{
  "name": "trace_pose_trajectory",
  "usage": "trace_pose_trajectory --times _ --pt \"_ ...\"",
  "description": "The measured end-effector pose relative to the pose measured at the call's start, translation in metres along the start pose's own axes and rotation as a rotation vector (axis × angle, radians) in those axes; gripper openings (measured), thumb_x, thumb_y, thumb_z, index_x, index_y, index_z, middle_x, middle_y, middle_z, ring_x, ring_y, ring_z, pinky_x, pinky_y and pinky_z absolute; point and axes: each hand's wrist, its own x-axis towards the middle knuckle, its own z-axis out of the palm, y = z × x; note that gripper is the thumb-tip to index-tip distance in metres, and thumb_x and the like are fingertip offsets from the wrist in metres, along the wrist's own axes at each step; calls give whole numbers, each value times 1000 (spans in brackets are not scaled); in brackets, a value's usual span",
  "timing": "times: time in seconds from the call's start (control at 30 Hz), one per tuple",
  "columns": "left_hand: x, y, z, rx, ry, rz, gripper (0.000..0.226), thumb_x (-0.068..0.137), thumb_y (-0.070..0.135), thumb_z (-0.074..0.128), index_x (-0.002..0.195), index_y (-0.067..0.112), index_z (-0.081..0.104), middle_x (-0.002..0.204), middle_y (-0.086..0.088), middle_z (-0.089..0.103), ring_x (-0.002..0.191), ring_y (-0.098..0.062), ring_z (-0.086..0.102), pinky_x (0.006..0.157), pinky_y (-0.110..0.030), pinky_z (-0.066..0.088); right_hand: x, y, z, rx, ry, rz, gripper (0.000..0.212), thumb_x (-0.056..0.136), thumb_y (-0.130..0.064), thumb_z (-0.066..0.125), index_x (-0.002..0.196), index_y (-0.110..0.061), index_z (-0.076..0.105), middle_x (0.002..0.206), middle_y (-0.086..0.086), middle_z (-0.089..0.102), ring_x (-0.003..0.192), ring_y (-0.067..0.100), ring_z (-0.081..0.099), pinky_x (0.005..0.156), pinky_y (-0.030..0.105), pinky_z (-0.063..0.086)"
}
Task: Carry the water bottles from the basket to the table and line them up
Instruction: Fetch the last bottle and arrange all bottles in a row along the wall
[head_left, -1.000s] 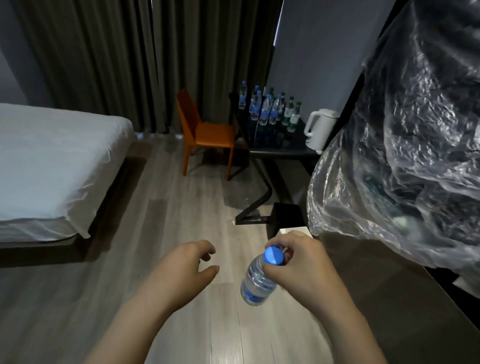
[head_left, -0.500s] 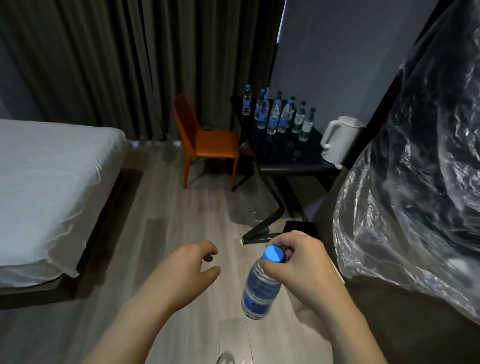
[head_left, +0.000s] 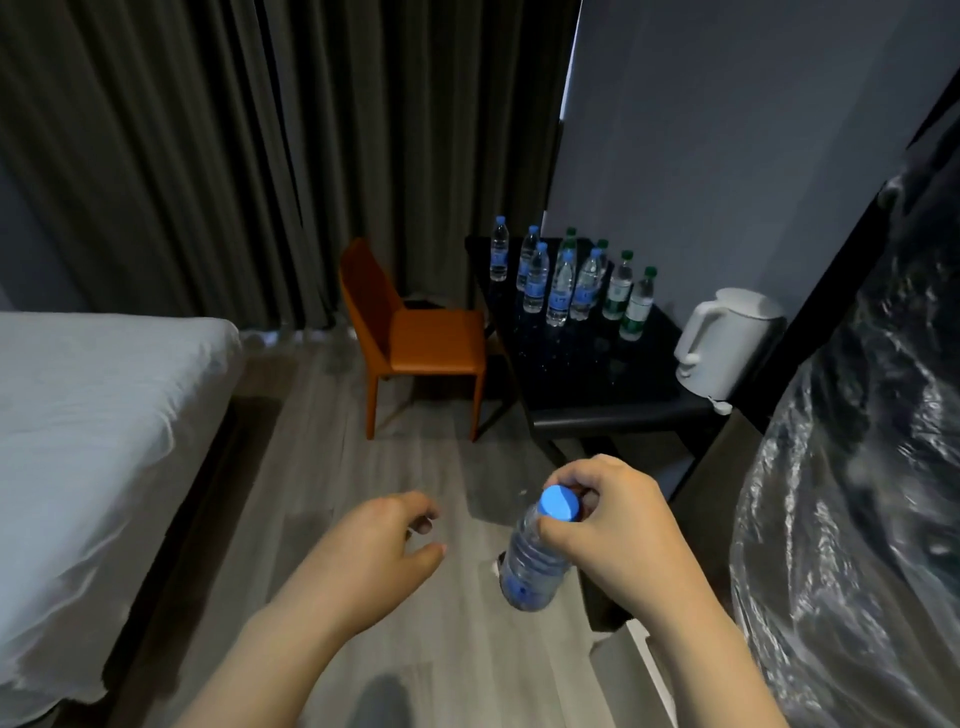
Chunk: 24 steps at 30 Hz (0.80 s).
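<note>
My right hand (head_left: 618, 535) grips a clear water bottle (head_left: 535, 561) by its neck, just under the blue cap; the bottle hangs over the floor. To its left my left hand (head_left: 379, 551) is held out with loosely curled fingers and nothing in it. Ahead stands a black table (head_left: 597, 384) with several water bottles (head_left: 563, 283) grouped at its far end, some blue-capped, some green-capped. No basket is in view.
A white kettle (head_left: 727, 343) sits on the table's right side. An orange chair (head_left: 415, 338) stands left of the table. A white bed (head_left: 93, 441) fills the left. Crinkled clear plastic sheeting (head_left: 857, 493) bulges on the right. Dark curtains hang behind.
The table, chair and kettle have grown larger and nearer in the view. The plastic sheeting has slid to the right. Both hands keep their pose, the bottle still in the right one.
</note>
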Motion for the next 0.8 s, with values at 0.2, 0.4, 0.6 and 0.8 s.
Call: trace_pose_trajectory --times 0.2,0.4,0.6,0.8 --pt "98 -27 -11 -25 -33 42 36 87 41 58 122 32 54 109 20 56 101 3 54 85 -13 42 84 5 19 2 5 60 21 66 -23 76 83 -30 66 85 -14 58 75 7 62 68 24 57" --pt "201 -66 -47 -26 -76 79 33 87 38 58 119 29 56 111 14 59 103 -2 55 90 -19 45 182 -9 45 -21 45 92 21 63 -23 76 80 -30 65 84 -13 56 68 6 60 61 21 51" --pt "294 -101 -84 -13 -82 113 37 87 35 59 123 26 55 116 10 60 108 -7 56 90 -20 45 261 -28 69 2 98 132 20 64 -24 75 79 -31 64 86 -13 58 69 5 60 62 19 51" --pt "360 -132 -88 -81 -172 102 39 87 36 60 124 26 55 111 12 61 103 -4 58 90 -18 46 330 -36 91 -31 22 192 17 65 -21 74 77 -26 64 82 -8 60 68 10 61 61 26 55"
